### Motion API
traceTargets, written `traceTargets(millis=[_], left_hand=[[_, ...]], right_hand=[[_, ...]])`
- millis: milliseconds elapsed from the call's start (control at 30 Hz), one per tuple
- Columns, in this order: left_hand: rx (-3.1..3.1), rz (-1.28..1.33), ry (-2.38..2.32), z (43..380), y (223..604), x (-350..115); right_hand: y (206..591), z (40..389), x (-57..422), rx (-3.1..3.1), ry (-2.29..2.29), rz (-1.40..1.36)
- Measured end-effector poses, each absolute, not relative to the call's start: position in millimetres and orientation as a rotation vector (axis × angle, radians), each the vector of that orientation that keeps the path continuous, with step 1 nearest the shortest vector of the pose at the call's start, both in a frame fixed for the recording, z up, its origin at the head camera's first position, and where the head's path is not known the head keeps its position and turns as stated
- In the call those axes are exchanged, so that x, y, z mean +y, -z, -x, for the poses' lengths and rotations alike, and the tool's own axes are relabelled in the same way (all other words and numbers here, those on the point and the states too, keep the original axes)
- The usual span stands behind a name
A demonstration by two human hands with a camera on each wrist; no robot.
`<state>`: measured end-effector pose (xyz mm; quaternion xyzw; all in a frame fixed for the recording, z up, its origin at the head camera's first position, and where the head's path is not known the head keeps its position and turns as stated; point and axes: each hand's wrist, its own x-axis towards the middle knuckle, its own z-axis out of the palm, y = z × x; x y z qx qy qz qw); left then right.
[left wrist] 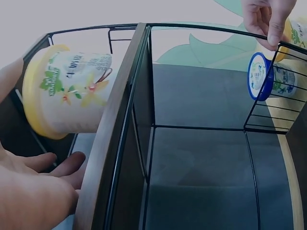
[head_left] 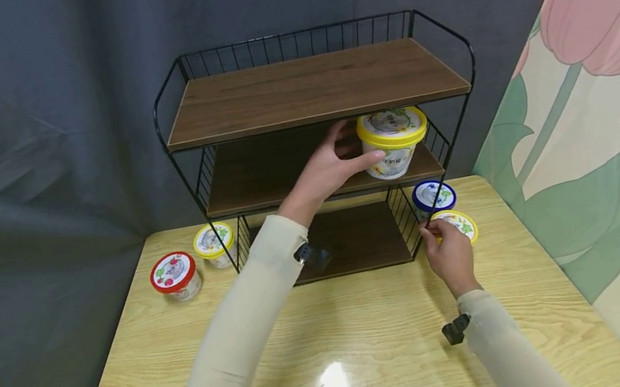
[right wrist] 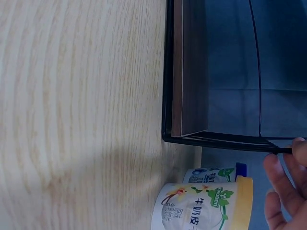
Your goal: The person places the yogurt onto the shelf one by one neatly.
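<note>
A white tub with a yellow lid (head_left: pixel 394 142) stands upright at the right end of the middle shelf (head_left: pixel 260 180) of a black wire rack with dark wooden boards. My left hand (head_left: pixel 330 167) reaches round its left side, thumb across the front in the head view. In the left wrist view, a gap shows between the spread fingers (left wrist: pixel 67 165) and the tub. Lower down, my right hand (head_left: pixel 450 252) pinches the rack's right front wire post (right wrist: pixel 283 150) between thumb and fingers. Just behind that hand are another yellow-lidded tub (right wrist: pixel 206 206) and a blue-lidded tub (head_left: pixel 432 195).
Left of the rack, a red-lidded tub (head_left: pixel 175 275) and a yellow-lidded tub (head_left: pixel 214 243) stand on the pale wooden table (head_left: pixel 366 338). The top shelf (head_left: pixel 313 87) overhangs the left hand. A dark curtain (head_left: pixel 31 160) hangs behind, and a flower-printed wall (head_left: pixel 605 132) borders the right.
</note>
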<state>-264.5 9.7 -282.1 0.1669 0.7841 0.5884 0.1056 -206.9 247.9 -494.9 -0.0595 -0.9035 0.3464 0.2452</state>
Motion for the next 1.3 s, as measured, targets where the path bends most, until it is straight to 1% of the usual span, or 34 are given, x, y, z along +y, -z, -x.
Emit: traceTargets(millis=[233, 433, 567, 667, 933, 1300], left_hand=[[2.385, -0.622, -1.786, 243.0, 293.1, -18.3], [2.568, -0.784, -1.752, 202.1, 308.5, -50.0], [2.652, -0.787, -1.715, 179.6, 326.2, -71.7], [2.694, -0.713, -1.683, 171.5, 345.8, -89.5], [2.73, -0.353, -1.702, 162.2, 409.8, -148.2], [2.873, 0.116, -1.736, 161.2, 454.6, -215.9]], right_hand=[[495.7, 207.5, 247.8, -2.448, -0.948, 0.157], [495.3, 207.2, 246.9, -2.455, -0.948, 0.16], [494.7, 206.8, 246.4, -2.452, -0.94, 0.161], [494.5, 206.7, 246.5, -2.449, -0.941, 0.16], [495.5, 207.5, 246.8, -2.462, -0.945, 0.153], [496.2, 207.8, 248.1, -2.464, -0.931, 0.164]])
